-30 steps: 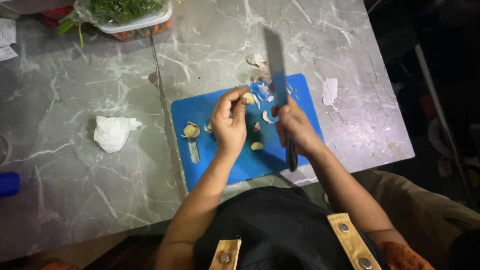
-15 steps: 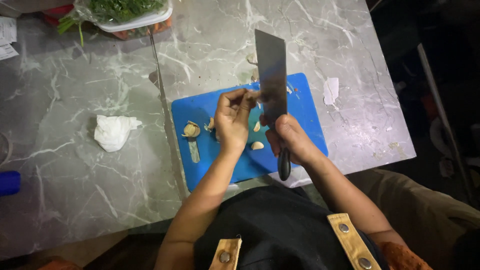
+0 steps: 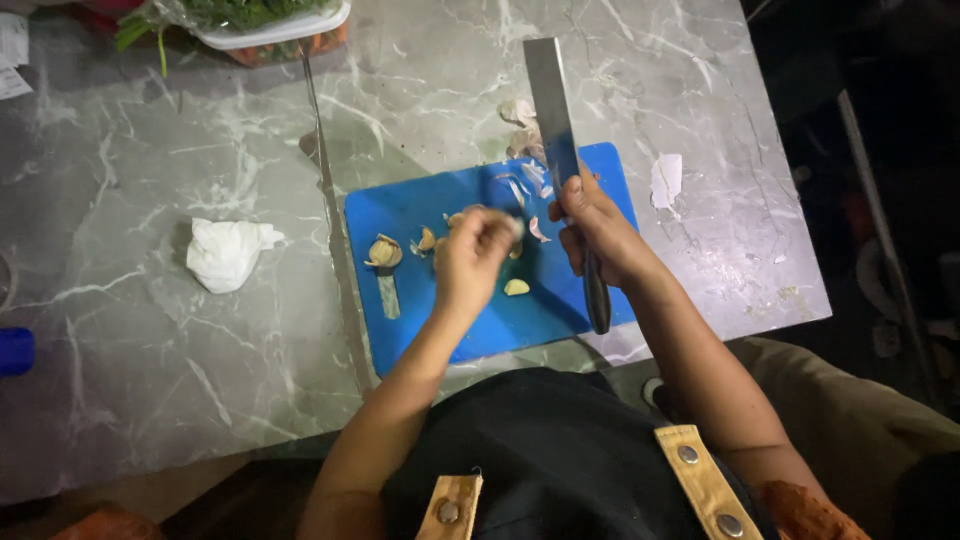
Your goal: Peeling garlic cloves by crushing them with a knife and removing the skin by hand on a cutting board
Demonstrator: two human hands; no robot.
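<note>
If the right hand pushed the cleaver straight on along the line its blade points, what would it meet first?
Probably the loose garlic skins beside the cleaver blade, just past the blue cutting board; beyond them only bare marble counter. The right hand holds the blade raised, so it might pass over them.

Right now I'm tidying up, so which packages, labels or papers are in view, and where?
Plastic tray: top edge, white rim, clear film over green herbs.
Paper slip: top left corner, white, printed.
Torn paper scrap: right of blue cutting board, white.
</note>
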